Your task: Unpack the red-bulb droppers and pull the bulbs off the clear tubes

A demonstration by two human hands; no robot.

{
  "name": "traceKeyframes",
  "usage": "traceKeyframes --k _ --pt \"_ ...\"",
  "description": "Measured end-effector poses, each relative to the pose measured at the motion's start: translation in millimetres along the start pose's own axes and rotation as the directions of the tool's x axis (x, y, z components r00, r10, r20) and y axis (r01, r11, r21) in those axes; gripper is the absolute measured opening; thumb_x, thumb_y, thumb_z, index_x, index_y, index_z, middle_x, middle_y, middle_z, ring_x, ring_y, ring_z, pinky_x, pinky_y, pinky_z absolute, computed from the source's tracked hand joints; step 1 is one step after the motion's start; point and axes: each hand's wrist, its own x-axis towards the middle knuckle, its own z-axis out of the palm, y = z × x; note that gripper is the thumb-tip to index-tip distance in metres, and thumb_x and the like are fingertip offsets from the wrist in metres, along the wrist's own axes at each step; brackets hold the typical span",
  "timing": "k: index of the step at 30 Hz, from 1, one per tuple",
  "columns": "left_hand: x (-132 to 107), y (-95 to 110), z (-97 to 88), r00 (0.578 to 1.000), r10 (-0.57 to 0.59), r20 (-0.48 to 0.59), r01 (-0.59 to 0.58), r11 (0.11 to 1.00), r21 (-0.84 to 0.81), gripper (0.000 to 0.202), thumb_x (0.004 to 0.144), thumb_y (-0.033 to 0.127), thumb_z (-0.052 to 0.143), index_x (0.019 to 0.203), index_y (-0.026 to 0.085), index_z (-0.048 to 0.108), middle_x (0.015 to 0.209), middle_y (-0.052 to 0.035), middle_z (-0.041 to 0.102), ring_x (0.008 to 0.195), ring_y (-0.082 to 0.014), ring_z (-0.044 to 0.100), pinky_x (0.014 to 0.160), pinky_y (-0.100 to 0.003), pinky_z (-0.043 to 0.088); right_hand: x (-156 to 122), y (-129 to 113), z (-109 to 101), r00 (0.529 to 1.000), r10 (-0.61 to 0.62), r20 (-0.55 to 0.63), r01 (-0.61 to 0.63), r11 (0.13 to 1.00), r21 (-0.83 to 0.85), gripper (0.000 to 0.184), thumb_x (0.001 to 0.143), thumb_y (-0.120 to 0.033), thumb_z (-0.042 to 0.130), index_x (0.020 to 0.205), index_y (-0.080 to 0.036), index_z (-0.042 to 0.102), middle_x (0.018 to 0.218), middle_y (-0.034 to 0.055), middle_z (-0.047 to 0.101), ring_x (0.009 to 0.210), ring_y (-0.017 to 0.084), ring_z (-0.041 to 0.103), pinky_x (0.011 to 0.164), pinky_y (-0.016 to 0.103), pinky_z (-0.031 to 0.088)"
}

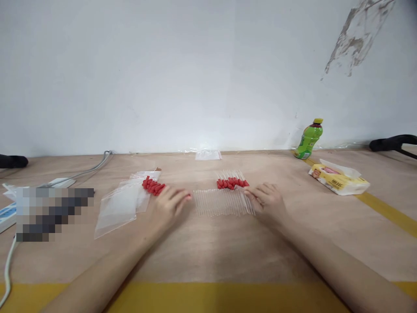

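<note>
My left hand point(171, 202) is closed in a pinch, with a small red rubber bulb point(188, 197) at its fingertips. Just behind it, a pile of similar red bulbs point(153, 186) lies at the edge of the plastic bags. A row of thin clear dropper tubes point(218, 203) is laid side by side between my hands. My right hand point(265, 198) is at the row's right end, its thumb and fingers pinching what looks like a single clear tube point(239, 188). Behind the row, several droppers point(232, 174) lie with red bulbs fitted on their near ends.
Clear zip bags point(119, 206) lie at left, beside a blurred-out patch point(48, 213), a power strip point(8, 215) and cables. A green bottle point(308, 141) and a yellow tissue pack point(339, 178) stand at right. Another bag point(207, 155) lies by the wall.
</note>
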Motion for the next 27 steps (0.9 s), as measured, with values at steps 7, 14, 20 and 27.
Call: traceKeyframes --k 7,14,20,27 --pt "22 -104 -52.4 0.765 -0.644 -0.001 0.638 0.757 0.139 0.036 0.078 0.032 0.042 0.104 0.016 0.061 0.083 -0.0059 0.060 0.077 -0.0191 0.058 0.071 -0.030 0.047 3 13 4 0.869 0.413 0.273 -0.405 0.910 -0.090 0.028 0.076 -0.019 0.045 0.100 -0.013 0.059 0.068 0.0038 0.062 0.062 0.015 0.055 0.058 0.024 0.036" --pt "9 -136 -47.5 0.646 -0.761 0.063 0.750 0.648 0.133 0.037 0.071 0.041 0.048 0.093 0.016 0.063 0.086 -0.0047 0.066 0.076 -0.0187 0.059 0.066 -0.026 0.045 0 9 13 0.851 0.417 0.319 -0.407 0.908 -0.101 0.022 0.073 -0.014 0.043 0.092 -0.014 0.056 0.072 0.0047 0.063 0.063 0.016 0.056 0.058 0.024 0.036" --pt "17 -130 -30.1 0.637 -0.752 0.169 0.726 0.659 0.198 0.028 0.066 0.039 0.053 0.083 0.020 0.065 0.083 -0.0031 0.066 0.077 -0.0215 0.058 0.065 -0.027 0.042 -4 5 18 0.896 0.345 0.280 -0.335 0.938 -0.085 0.022 0.074 -0.015 0.043 0.089 -0.014 0.058 0.078 0.0063 0.065 0.067 0.018 0.058 0.062 0.027 0.038" --pt "21 -141 -34.2 0.614 -0.778 0.136 0.771 0.627 0.110 0.031 0.070 0.037 0.048 0.087 0.016 0.064 0.081 -0.0052 0.065 0.077 -0.0203 0.057 0.064 -0.026 0.041 -4 3 19 0.920 0.308 0.242 -0.305 0.951 -0.053 0.022 0.081 -0.028 0.041 0.083 -0.016 0.059 0.077 0.0062 0.065 0.069 0.017 0.059 0.062 0.026 0.037"
